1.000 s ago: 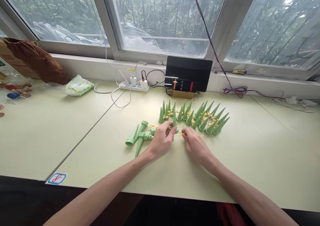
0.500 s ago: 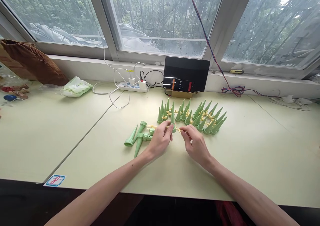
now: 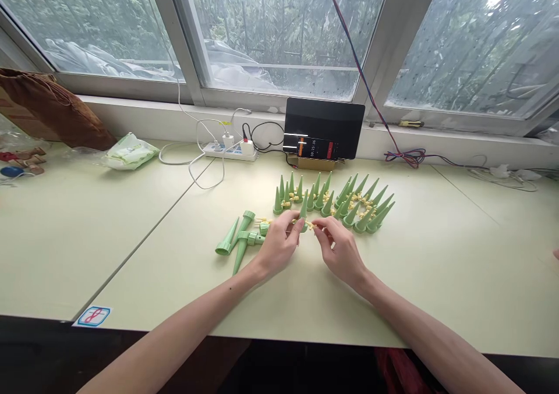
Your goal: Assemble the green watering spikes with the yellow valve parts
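My left hand is closed around the base of a green plant watering spike, whose tip points up. Pinched in the fingers of my right hand is a small yellow valve piece, which meets the spike's base at its side. The fingers hide part of the joint. Behind my hands, several upright green spikes with yellow pieces stand in clusters. Left of my left hand lie loose green spikes, and a few thin yellow pieces show beyond them.
A dark tablet leans at the back, with a phone timer before it. A power strip with white cables lies left of it. Farther left are a wipes packet and brown bag. Coiled wires lie back right.
The held spike has tilted slightly to the right. Both hands keep nearly the same place and grip, while the whole view has shifted a little.
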### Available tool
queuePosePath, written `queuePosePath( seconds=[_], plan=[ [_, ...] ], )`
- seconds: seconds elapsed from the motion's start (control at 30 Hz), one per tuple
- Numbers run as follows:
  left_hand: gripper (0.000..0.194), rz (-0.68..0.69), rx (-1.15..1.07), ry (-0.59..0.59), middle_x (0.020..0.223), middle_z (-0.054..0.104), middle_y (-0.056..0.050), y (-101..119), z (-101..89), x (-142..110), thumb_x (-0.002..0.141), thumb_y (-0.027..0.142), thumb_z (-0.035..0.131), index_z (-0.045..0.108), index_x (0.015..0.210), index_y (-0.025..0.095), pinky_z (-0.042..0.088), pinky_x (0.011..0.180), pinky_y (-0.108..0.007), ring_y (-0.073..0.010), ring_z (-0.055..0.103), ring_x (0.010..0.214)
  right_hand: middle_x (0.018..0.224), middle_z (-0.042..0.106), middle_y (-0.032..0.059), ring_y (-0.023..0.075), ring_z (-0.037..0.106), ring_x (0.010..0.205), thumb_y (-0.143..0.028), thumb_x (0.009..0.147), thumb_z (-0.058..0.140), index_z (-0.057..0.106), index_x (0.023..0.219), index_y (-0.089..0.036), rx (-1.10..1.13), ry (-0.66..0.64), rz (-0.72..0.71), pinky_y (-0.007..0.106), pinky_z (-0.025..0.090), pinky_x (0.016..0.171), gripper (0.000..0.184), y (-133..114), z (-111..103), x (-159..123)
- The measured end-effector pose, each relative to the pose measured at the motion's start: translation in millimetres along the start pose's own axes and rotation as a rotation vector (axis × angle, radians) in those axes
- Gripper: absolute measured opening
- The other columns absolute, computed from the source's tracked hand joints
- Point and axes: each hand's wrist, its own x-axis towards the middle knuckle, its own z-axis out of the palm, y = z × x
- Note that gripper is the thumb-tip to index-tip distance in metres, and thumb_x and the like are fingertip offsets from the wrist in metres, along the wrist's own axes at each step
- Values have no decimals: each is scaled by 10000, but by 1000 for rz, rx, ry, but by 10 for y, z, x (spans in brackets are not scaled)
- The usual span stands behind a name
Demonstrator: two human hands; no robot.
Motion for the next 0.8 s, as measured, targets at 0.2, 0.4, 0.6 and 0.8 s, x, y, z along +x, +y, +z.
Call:
queuePosePath(
  seconds=[0.2,0.4,0.6,0.8],
  plan=[
    [234,64,51,6,812,546,-9,-51,8,7,991,397,481,560,959,179,423,552,-244,-102,512,595,885,629,62,173,580,737,-209,1007,468,599,1048,-186,8,4,-3,274,460,602,140,14,12,0],
    [205,142,104,14,870,521,-12,-92,23,7,993,349,486,562,902,181,421,564,-241,-96,512,622,893,646,65,182,602,773,-201,1000,475,604,1048,-184,6,8,-2,278,474,629,138,22,20,0],
    [203,135,138,32,823,529,-6,-77,24,-5,986,354,503,571,897,184,407,579,-255,-108,493,617,890,664,67,183,616,763,-220,1005,467,609,1036,-183,-18,15,7,276,475,604,149,15,10,5],
    [191,124,178,90,811,566,-4,-35,10,-6,963,359,543,595,918,181,397,583,-267,-108,468,593,899,680,62,157,587,647,-252,999,493,624,1030,-188,-76,14,17,283,469,573,149,27,-4,6]
  ],
)
